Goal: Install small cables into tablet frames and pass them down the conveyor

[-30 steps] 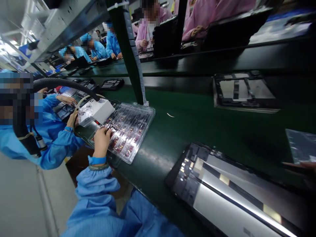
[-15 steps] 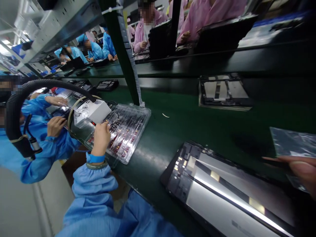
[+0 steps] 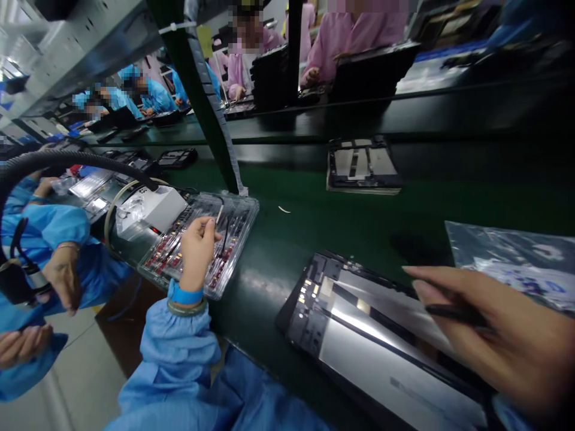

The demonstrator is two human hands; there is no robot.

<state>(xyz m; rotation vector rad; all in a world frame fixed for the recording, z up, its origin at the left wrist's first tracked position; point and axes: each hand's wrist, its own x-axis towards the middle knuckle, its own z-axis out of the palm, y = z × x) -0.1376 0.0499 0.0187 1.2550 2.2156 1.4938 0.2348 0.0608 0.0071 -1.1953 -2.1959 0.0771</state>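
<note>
My left hand is closed in a pinch above a clear plastic tray with many small red-and-black parts. From its fingertips a thin cable with a pale end sticks up. My right hand hovers over the right side of an opened tablet, fingers curled round a slim dark tool whose kind I cannot make out. The tablet lies with its silver battery, dark ribbon and small gold contacts exposed.
A white box stands beside the tray, under a black flexible hose. More opened tablets are stacked farther back. A clear plastic bag lies right; a green post rises behind the tray. A co-worker's hand is at left.
My left hand has come up off the tray parts with the thin cable. My right hand has moved in from the right edge over the tablet. The view has shifted right.
</note>
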